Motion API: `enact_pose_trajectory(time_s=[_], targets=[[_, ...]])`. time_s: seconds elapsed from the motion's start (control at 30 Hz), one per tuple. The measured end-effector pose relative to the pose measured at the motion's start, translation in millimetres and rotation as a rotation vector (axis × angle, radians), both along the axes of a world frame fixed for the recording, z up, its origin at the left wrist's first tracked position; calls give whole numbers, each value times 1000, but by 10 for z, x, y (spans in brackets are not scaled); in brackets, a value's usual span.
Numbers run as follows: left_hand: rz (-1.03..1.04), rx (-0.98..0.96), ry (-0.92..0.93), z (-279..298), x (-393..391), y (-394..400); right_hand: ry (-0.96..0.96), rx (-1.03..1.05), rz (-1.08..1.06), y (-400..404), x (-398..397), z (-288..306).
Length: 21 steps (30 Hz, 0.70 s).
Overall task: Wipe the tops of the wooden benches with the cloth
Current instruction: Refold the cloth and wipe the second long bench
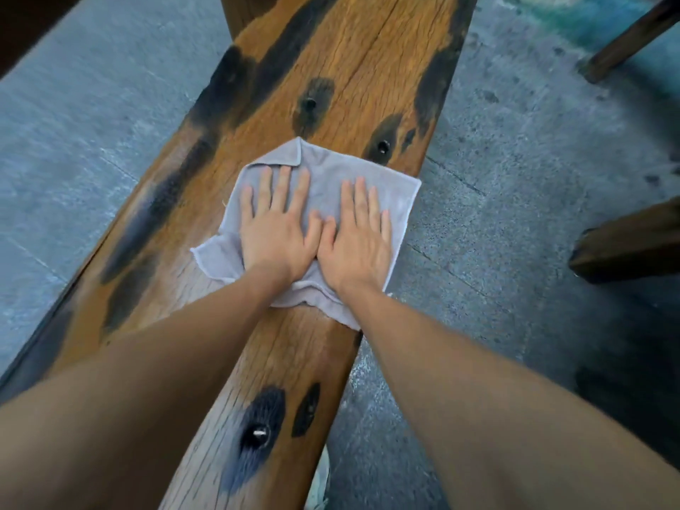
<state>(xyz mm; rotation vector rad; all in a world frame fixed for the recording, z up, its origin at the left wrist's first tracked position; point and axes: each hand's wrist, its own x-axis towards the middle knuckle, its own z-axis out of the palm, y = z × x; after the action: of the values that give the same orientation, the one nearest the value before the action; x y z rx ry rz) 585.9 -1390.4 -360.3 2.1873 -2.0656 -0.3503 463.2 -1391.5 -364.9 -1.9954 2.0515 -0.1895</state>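
A: From the head view, what lies on the long brown wooden bench top point(353, 60) with its black scorched patches?

B: A pale grey square cloth point(323, 178), spread across the plank about midway along it. Its far corner is folded over and its near edge is rumpled.

A: And the hands?

B: Both lie flat on the cloth, side by side. The left hand point(276, 230) has its fingers straight and slightly fanned, palm down. The right hand point(355, 237) is the same, fingers straight and close together. The two thumbs touch in the middle.

A: Anything gripped?

B: No, neither hand curls round the fabric; they press on it with open palms.

A: Around the bench?

B: Grey concrete floor point(515, 200) on both sides, and dark wooden furniture legs point(633, 244) at the right edge. A dark screw hole point(309, 104) sits just beyond the cloth.
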Motion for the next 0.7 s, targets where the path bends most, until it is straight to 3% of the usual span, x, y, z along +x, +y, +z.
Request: enact_pose_trajectory(time_s=[0.17, 0.3, 0.5, 0.7], targets=[[-48, 11, 23, 10, -175, 879, -125, 106, -231, 1003, -6, -1], [-27, 8, 12, -24, -184, 1086, -174, 82, -230, 1073, -9, -1], [-59, -10, 2, -87, -143, 669, -129, 81, -215, 799, -47, -89], [-42, -35, -17, -67, -197, -277, 19, 67, -159, -186, -161, -112]])
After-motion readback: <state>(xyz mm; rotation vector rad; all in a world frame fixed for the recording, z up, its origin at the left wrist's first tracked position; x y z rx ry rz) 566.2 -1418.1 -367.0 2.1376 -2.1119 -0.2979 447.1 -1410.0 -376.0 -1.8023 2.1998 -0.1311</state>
